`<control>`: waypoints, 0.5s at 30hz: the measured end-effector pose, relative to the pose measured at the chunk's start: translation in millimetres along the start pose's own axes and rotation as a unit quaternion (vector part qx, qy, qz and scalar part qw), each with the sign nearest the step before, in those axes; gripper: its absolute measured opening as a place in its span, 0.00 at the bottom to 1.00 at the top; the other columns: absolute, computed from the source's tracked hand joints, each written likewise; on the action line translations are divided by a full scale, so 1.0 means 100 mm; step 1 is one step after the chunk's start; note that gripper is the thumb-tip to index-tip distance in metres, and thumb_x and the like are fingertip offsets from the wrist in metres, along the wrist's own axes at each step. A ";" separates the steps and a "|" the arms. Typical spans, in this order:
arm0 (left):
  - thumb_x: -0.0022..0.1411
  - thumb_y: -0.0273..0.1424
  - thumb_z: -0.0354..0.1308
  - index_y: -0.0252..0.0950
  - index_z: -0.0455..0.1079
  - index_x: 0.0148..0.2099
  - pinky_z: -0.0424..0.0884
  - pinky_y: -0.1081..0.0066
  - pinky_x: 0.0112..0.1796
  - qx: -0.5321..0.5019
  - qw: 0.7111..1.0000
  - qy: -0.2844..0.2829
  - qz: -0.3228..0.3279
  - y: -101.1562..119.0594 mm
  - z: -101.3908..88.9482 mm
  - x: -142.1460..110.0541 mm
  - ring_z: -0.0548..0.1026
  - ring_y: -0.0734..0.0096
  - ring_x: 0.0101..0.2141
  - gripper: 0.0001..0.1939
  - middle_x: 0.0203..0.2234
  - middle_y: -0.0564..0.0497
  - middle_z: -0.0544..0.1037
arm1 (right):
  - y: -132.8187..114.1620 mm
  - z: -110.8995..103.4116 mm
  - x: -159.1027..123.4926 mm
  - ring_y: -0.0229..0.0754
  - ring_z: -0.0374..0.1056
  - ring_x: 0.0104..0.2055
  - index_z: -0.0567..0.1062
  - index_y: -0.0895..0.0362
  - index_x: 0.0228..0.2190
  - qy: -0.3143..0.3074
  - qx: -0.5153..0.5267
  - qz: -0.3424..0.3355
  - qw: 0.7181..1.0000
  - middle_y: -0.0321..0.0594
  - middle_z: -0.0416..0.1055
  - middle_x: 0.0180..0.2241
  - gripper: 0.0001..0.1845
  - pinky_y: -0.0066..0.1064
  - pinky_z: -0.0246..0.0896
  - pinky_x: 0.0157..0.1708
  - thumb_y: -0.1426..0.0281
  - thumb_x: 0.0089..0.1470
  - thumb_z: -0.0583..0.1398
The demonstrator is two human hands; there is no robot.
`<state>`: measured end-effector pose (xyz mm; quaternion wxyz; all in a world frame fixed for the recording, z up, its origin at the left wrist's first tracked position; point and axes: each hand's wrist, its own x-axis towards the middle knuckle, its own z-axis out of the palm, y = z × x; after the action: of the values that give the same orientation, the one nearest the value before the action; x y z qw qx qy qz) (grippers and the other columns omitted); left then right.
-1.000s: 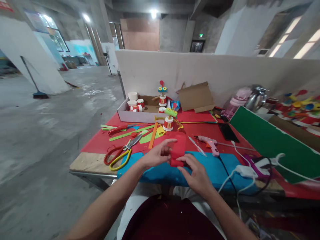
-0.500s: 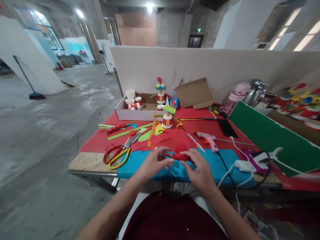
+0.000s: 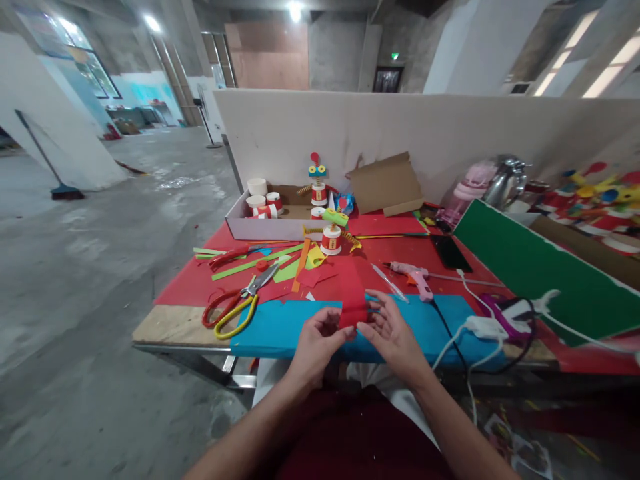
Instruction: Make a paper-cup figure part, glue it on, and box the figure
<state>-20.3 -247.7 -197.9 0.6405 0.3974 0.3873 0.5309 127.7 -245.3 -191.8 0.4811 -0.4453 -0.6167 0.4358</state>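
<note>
Presently, nearest the wearer: left hand [image 3: 320, 341] and right hand [image 3: 396, 337] close together at the lower end of a red paper strip [image 3: 353, 290]; left fingertips pinched on its edge, right fingers loosely curled alongside, firmness of grip impossible to tell. Step in hand, by judgement: handling and shaping of the strip, above blue paper [image 3: 285, 323] on the table [image 3: 163, 325]; next move calling for light, even fingertip pressure against creasing. Beyond, to the left, scissors [image 3: 264, 277]; to the right, a pink glue gun [image 3: 423, 285]. Farther back, a green-topped paper-cup figure [image 3: 331, 241] before an open box [image 3: 275, 231] with white cups [image 3: 257, 187]. Farthest, a pale partition [image 3: 300, 123].
</note>
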 end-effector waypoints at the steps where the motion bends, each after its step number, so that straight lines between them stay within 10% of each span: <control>1: 0.43 0.38 0.71 0.34 0.71 0.33 0.68 0.73 0.31 -0.004 1.000 0.003 0.002 -0.01 0.01 -0.01 0.72 0.75 0.26 0.18 0.25 0.53 0.76 | 0.01 0.00 0.00 0.42 0.73 0.40 0.62 0.52 0.49 -0.012 0.016 0.013 1.000 0.45 0.71 0.44 0.21 0.35 0.72 0.39 0.63 0.54 0.59; 8: 0.41 0.42 0.71 0.34 0.69 0.33 0.70 0.72 0.31 -0.015 0.999 0.029 -0.007 -0.02 0.03 0.00 0.72 0.74 0.25 0.22 0.24 0.53 0.75 | -0.03 -0.03 -0.09 0.45 0.69 0.43 0.72 0.52 0.42 0.116 -0.198 -0.145 0.962 0.45 0.70 0.42 0.11 0.41 0.68 0.44 0.67 0.56 0.59; 15: 0.41 0.43 0.70 0.35 0.68 0.33 0.70 0.72 0.33 0.012 1.000 0.026 -0.003 -0.03 0.01 0.02 0.72 0.73 0.27 0.22 0.24 0.54 0.73 | -0.06 0.00 -0.10 0.45 0.68 0.45 0.74 0.50 0.46 0.026 -0.322 -0.239 0.916 0.43 0.72 0.40 0.16 0.41 0.67 0.46 0.74 0.61 0.52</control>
<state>-18.1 -246.2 -200.7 0.6273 0.3899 0.4115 0.5341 128.7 -256.2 -187.7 0.4171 -0.4269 -0.7989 0.0743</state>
